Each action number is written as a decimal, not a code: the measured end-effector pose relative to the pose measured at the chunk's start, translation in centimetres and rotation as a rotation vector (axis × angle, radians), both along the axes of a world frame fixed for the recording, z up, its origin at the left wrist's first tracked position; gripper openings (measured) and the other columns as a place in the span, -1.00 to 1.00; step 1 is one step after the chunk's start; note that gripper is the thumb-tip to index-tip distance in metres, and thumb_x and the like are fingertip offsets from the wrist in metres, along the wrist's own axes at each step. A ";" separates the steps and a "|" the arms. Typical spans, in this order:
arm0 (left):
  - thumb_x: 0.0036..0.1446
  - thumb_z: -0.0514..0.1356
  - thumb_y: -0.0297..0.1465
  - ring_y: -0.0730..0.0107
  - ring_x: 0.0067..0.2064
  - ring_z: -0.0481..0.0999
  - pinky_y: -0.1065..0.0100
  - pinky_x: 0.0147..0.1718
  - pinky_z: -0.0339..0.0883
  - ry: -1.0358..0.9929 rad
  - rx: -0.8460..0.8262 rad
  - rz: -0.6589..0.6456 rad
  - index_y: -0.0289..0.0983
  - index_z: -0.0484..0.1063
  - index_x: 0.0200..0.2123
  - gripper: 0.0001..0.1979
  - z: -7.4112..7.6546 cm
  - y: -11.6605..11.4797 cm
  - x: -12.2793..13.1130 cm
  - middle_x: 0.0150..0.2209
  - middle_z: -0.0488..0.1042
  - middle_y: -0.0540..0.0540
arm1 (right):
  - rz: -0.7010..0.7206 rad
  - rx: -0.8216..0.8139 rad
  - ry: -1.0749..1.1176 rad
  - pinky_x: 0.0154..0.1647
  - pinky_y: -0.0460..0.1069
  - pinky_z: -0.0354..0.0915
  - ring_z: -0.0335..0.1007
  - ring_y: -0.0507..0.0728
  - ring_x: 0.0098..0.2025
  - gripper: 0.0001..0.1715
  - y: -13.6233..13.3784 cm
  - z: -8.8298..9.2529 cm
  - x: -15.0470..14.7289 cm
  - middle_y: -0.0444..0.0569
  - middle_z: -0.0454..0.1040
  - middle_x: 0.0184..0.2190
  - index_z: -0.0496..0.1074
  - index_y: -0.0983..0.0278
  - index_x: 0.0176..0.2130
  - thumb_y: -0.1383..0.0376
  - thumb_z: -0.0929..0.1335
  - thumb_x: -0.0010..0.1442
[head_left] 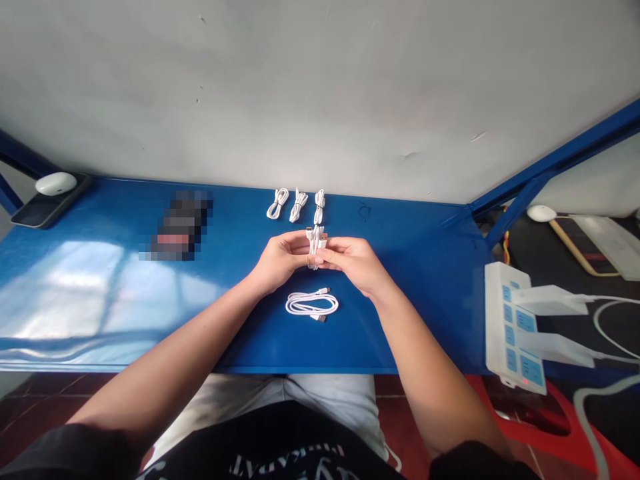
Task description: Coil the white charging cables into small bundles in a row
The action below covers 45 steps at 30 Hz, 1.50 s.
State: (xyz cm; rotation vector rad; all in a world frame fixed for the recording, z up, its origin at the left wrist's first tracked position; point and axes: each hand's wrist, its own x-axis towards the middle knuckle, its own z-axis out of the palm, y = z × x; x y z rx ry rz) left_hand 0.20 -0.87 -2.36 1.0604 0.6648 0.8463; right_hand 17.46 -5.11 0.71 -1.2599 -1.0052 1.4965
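Holding: a white cable (315, 248), folded into a narrow doubled bundle, sits between both hands above the middle of the blue table (425, 300), a connector showing at its top.
Left hand (283, 261): fingers (300, 243) curled shut around the bundle from the left, gripping it.
Right hand (350, 261): fingers (333, 248) closed on the bundle from the right, tips almost meeting the left hand's.
Folded: three white cable bundles (299, 205) lie side by side in a row near the far edge, just beyond the hands.
Unfolded: one loosely coiled white cable (311, 305) lies flat below the hands, towards the near edge.
Nearby: a white oval device (56, 183) rests on a dark pad (45, 212) at the far left corner; a pixelated patch (180, 225) hides something left of the row; a white power strip (510, 327) with two plugs sits beyond the right edge.
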 end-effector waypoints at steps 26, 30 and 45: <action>0.18 0.36 -0.32 0.20 -0.05 0.69 0.27 0.00 0.53 0.347 0.917 0.283 -0.13 0.65 -0.01 -0.71 -0.5 0.3 -1.7 -0.06 0.67 -0.12 | -0.203 0.570 -0.326 -0.13 0.08 0.60 0.59 0.17 -0.21 -0.69 -0.9 -1.0 -0.7 -0.04 0.60 -0.29 0.58 0.21 -0.26 0.11 0.59 0.05; 0.18 0.36 -0.29 0.18 -0.04 0.69 0.23 0.07 0.51 0.348 0.922 0.280 -0.12 0.66 -0.01 -0.71 -0.6 0.6 -1.9 -0.08 0.68 -0.10 | -0.185 0.647 -0.339 -0.15 0.08 0.60 0.55 0.15 -0.22 -0.74 -0.9 -0.7 -0.5 -0.04 0.55 -0.30 0.58 0.20 -0.30 0.14 0.59 0.06; 0.19 0.35 -0.33 0.21 -0.08 0.69 0.30 -0.04 0.54 0.407 0.914 0.316 -0.19 0.66 -0.04 -0.74 -0.5 1.3 -1.8 -0.09 0.68 -0.13 | -0.210 0.605 -0.441 -0.22 0.03 0.55 0.55 0.13 -0.24 -0.85 -0.7 -0.6 -0.2 -0.04 0.56 -0.29 0.61 0.22 -0.30 0.24 0.56 0.10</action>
